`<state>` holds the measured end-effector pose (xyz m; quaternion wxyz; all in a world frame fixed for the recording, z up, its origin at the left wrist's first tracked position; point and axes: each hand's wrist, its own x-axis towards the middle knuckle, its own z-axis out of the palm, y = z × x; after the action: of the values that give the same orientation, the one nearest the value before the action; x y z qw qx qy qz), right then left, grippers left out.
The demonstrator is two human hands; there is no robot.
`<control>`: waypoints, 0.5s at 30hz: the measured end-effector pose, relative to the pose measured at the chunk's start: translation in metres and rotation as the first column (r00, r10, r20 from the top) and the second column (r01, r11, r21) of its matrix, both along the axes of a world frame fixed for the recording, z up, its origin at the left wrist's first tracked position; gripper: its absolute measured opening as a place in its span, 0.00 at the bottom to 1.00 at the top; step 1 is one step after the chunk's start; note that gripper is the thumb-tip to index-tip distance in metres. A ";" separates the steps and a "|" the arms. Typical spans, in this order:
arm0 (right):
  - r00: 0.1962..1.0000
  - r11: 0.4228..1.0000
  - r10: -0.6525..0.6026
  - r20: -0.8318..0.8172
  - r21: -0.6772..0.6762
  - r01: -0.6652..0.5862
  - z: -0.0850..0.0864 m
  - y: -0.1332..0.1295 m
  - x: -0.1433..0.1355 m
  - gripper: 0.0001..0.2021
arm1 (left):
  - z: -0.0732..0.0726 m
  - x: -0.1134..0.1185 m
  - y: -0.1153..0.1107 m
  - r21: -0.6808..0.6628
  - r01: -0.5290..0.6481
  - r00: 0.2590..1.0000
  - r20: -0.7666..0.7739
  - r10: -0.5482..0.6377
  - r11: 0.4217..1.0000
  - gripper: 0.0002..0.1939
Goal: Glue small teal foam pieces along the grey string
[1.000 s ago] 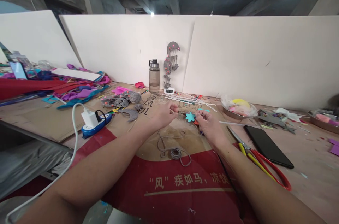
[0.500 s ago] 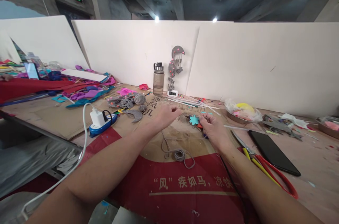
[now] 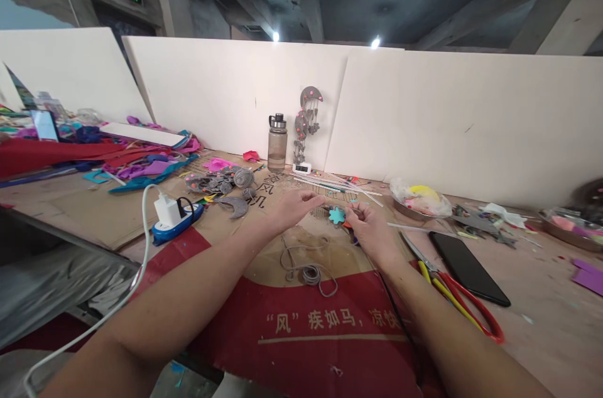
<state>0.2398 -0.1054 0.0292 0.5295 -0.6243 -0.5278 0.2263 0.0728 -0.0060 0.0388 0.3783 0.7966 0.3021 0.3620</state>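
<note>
My left hand [image 3: 294, 208] hovers over the cardboard with thumb and fingers brought together, tips pointing right. Anything pinched there is too small to see. Close by, my right hand [image 3: 372, 230] is closed in a pinch; what lies in its fingertips is hidden. A turquoise flower-shaped piece [image 3: 336, 216] shows between the two hands, just left of my right fingertips. Nearer to me, a loose coil of grey cord [image 3: 311, 274] lies on the printed cardboard [image 3: 282, 373].
Scissors [image 3: 436, 279] with red and yellow handles lie beside a black phone [image 3: 468, 266] at right. Behind stand a water bottle [image 3: 277, 144] and a grey moon-shaped hanging ornament [image 3: 311, 96]. A blue power strip [image 3: 176, 225], grey felt crescent [image 3: 233, 206] and yarn ball [image 3: 244, 177] are left.
The view has turned slightly right, so things sit further left. My left hand has come closer to my right hand, which stays beside the turquoise flower.
</note>
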 end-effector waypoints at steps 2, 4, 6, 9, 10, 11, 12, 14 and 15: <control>1.000 1.000 0.021 0.007 0.006 -0.021 0.001 0.000 -0.001 0.19 | 0.001 -0.001 -0.002 -0.026 0.105 0.994 0.026 -0.104 0.994 0.18; 0.999 0.999 0.046 0.015 0.019 -0.047 0.001 0.001 -0.003 0.17 | 0.001 -0.001 -0.003 -0.088 0.155 0.987 0.054 -0.151 0.984 0.18; 0.998 0.998 0.061 0.027 0.034 -0.062 -0.001 0.002 -0.004 0.16 | 0.002 -0.001 -0.004 -0.144 0.169 0.985 0.063 -0.161 0.975 0.16; 0.998 0.998 0.054 0.041 0.043 -0.056 -0.003 0.003 -0.004 0.14 | 0.002 0.000 -0.007 -0.186 0.186 0.983 0.039 -0.181 0.965 0.13; 0.998 0.998 0.051 0.046 0.044 -0.053 -0.004 0.003 -0.005 0.14 | 0.002 0.000 -0.007 -0.193 0.190 0.982 0.025 -0.189 0.963 0.13; 0.997 0.998 0.049 0.054 0.045 -0.052 -0.004 0.003 -0.005 0.14 | 0.001 0.000 -0.007 -0.195 0.191 0.981 0.015 -0.191 0.962 0.11; 0.997 0.997 0.051 0.062 0.046 -0.053 -0.005 0.004 -0.005 0.14 | 0.000 0.001 -0.006 -0.191 0.180 0.983 0.009 -0.182 0.965 0.10; 0.996 0.997 0.053 0.078 0.045 -0.057 -0.005 0.004 -0.006 0.14 | -0.003 0.001 -0.003 -0.142 0.119 0.993 -0.007 -0.121 0.983 0.08; 0.995 0.997 0.052 0.083 0.044 -0.056 -0.005 0.004 -0.006 0.14 | -0.004 0.001 -0.001 -0.093 0.069 0.997 -0.017 -0.071 0.993 0.07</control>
<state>0.2339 -0.1017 0.0240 0.5153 -0.6062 -0.5709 0.2025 0.0743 -0.0072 0.0348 0.4240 0.7921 0.2942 0.3260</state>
